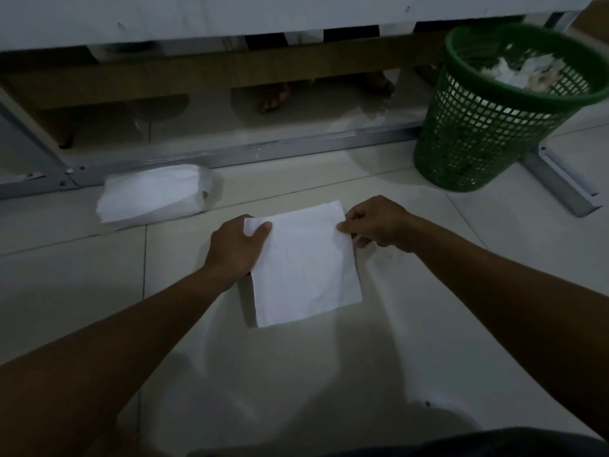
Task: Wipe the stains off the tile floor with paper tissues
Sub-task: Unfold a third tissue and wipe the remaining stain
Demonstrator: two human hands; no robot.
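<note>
I hold a flat white square paper tissue (304, 263) by its two far corners, just above the pale glossy tile floor (412, 324). My left hand (235, 249) pinches the far left corner, thumb lying on top of the sheet and the other fingers underneath; my right hand (375, 224) pinches the far right corner between thumb and fingertips. The sheet hangs toward me from that grip, and its near edge casts a shadow on the tiles, so I cannot tell whether that edge touches the floor. Beyond my left hand, and a little further to the left, a soft white plastic pack of tissues (155, 194) lies on the floor against a grey metal frame rail (296, 148). Beyond my right hand and well off to the right stands a green plastic mesh wastebasket (487, 127) with crumpled white tissues (514, 72) inside. No brand, label or writing is legible on the pack, the basket or the tissue in this dim light.
</note>
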